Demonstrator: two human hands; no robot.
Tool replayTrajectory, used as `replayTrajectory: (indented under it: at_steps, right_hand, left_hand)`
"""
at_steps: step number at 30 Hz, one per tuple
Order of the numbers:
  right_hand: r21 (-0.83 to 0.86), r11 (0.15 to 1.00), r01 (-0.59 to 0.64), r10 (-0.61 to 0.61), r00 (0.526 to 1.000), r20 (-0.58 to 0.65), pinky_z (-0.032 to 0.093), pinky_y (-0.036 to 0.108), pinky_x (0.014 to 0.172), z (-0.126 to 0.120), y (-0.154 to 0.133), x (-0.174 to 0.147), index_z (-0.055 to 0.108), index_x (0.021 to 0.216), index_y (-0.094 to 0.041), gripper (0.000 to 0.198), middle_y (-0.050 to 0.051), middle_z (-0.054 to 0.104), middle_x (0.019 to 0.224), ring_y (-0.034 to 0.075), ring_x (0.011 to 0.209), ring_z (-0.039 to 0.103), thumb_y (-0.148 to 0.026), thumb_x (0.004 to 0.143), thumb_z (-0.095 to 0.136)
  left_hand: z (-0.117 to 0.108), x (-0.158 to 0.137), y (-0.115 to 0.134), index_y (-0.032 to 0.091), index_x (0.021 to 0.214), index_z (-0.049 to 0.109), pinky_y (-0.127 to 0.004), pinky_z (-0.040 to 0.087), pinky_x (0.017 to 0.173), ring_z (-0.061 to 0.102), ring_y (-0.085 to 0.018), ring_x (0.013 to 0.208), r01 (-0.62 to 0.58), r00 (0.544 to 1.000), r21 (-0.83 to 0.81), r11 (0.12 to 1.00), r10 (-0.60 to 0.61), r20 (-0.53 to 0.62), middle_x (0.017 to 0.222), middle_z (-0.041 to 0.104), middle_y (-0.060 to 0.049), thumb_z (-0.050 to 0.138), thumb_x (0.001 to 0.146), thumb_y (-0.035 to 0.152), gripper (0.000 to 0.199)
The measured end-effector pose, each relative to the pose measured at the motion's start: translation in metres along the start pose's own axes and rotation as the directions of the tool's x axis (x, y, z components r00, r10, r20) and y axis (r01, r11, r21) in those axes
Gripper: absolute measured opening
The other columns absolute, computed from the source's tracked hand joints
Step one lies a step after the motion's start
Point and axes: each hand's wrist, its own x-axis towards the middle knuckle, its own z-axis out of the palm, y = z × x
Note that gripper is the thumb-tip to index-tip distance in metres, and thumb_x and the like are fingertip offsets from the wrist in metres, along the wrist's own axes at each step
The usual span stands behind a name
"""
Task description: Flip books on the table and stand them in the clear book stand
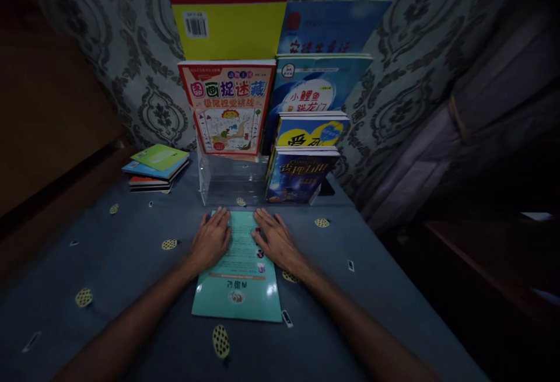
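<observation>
A teal book [238,288] lies flat on the blue tablecloth, its printed title upside down to me. My left hand [212,239] rests on its far left edge, fingers stretched forward and flat. On the far right edge lies my right hand [273,239], with fingers extended and thumb apart over the cover. Neither hand is wrapped round the book. Just beyond the fingertips stands a clear acrylic book rack [236,186]. Its left side holds a red picture book [231,131] with a yellow book [236,29] behind it.
On the rack's right side stand several books, with a dark blue book [301,175] in front. A small stack of books [160,160] lies at the back left of the patterned tablecloth [131,265]. Patterned wallpaper rises behind; a tied curtain [437,131] hangs at the right.
</observation>
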Motion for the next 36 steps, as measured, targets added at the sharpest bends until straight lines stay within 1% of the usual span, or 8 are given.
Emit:
replayTrajectory:
  at_steps: [11, 14, 17, 21, 24, 27, 31, 36]
  right_hand:
    - [0.087, 0.996, 0.037, -0.038, 0.999, 0.011, 0.026, 0.053, 0.118, -0.004, 0.005, 0.002, 0.047, 0.145, -0.019, 0.051, 0.012, 0.046, 0.151, 0.026, 0.143, 0.038, -0.038, 0.098, 0.044]
    - [0.107, 0.994, 0.032, -0.034, 0.999, 0.024, 0.026, 0.052, 0.119, -0.004, 0.006, 0.001, 0.047, 0.145, -0.016, 0.052, 0.014, 0.044, 0.152, 0.026, 0.144, 0.035, -0.038, 0.098, 0.043]
    - [0.128, 0.991, 0.038, -0.040, 0.999, 0.015, 0.025, 0.052, 0.119, -0.002, 0.008, 0.000, 0.047, 0.145, -0.017, 0.051, 0.013, 0.044, 0.152, 0.026, 0.145, 0.035, -0.038, 0.098, 0.044]
    - [0.193, 0.981, 0.032, -0.025, 0.999, -0.039, 0.030, 0.050, 0.118, -0.002, 0.011, 0.000, 0.051, 0.141, -0.018, 0.048, 0.012, 0.049, 0.149, 0.026, 0.142, 0.040, -0.034, 0.096, 0.046]
    - [0.244, 0.969, -0.026, 0.058, 0.990, -0.126, 0.039, 0.047, 0.112, -0.003, 0.016, 0.001, 0.056, 0.136, -0.017, 0.044, 0.012, 0.060, 0.137, 0.026, 0.131, 0.051, -0.028, 0.095, 0.043]
    - [0.280, 0.957, -0.076, 0.130, 0.975, -0.179, 0.044, 0.045, 0.106, -0.004, 0.022, 0.003, 0.061, 0.129, -0.018, 0.041, 0.010, 0.067, 0.125, 0.025, 0.119, 0.059, -0.023, 0.094, 0.041]
    - [0.319, 0.947, -0.047, 0.124, 0.966, -0.225, 0.047, 0.044, 0.102, -0.001, 0.030, 0.006, 0.065, 0.124, -0.021, 0.042, 0.008, 0.070, 0.120, 0.024, 0.113, 0.062, -0.016, 0.088, 0.044]
    - [0.326, 0.945, -0.007, 0.090, 0.967, -0.240, 0.049, 0.044, 0.101, 0.001, 0.036, 0.007, 0.065, 0.124, -0.022, 0.042, 0.008, 0.070, 0.118, 0.023, 0.111, 0.063, -0.014, 0.089, 0.044]
  left_hand:
    - [-0.003, 0.000, -0.020, 0.018, 0.139, 0.052, -0.050, 0.028, 0.117, 0.043, -0.023, 0.140, -0.052, 0.999, -0.087, 0.995, 0.053, 0.008, 0.147, 0.051, -0.010, 0.034, 0.100, 0.028, 0.044]
    - [-0.005, 0.001, -0.021, 0.019, 0.139, 0.052, -0.050, 0.027, 0.117, 0.043, -0.023, 0.140, -0.063, 0.998, -0.089, 0.994, 0.064, 0.012, 0.147, 0.051, -0.010, 0.033, 0.100, 0.028, 0.044]
    - [-0.007, 0.001, -0.020, 0.016, 0.139, 0.052, -0.053, 0.026, 0.117, 0.043, -0.025, 0.140, -0.075, 0.996, -0.062, 0.995, 0.077, 0.032, 0.148, 0.049, -0.012, 0.033, 0.100, 0.027, 0.045]
    - [-0.010, 0.001, -0.017, 0.016, 0.140, 0.051, -0.057, 0.025, 0.117, 0.042, -0.026, 0.140, -0.083, 0.995, -0.037, 0.996, 0.085, 0.060, 0.150, 0.047, -0.013, 0.034, 0.099, 0.025, 0.045]
    - [-0.012, 0.000, -0.017, 0.019, 0.142, 0.049, -0.057, 0.022, 0.118, 0.038, -0.026, 0.143, -0.110, 0.991, -0.044, 0.993, 0.113, 0.073, 0.151, 0.045, -0.011, 0.034, 0.100, 0.027, 0.045]
    - [-0.011, 0.001, -0.017, 0.021, 0.145, 0.045, -0.056, 0.019, 0.119, 0.036, -0.024, 0.144, -0.178, 0.980, -0.060, 0.982, 0.182, 0.081, 0.152, 0.044, -0.008, 0.032, 0.102, 0.027, 0.046]
    - [-0.008, 0.005, -0.021, 0.021, 0.145, 0.044, -0.054, 0.023, 0.118, 0.038, -0.024, 0.142, -0.274, 0.957, -0.049, 0.960, 0.278, 0.089, 0.151, 0.046, -0.008, 0.034, 0.100, 0.024, 0.047]
    - [-0.004, 0.013, -0.023, 0.018, 0.144, 0.046, -0.049, 0.030, 0.117, 0.041, -0.024, 0.141, -0.331, 0.940, -0.033, 0.943, 0.332, 0.077, 0.149, 0.048, -0.009, 0.037, 0.096, 0.020, 0.049]
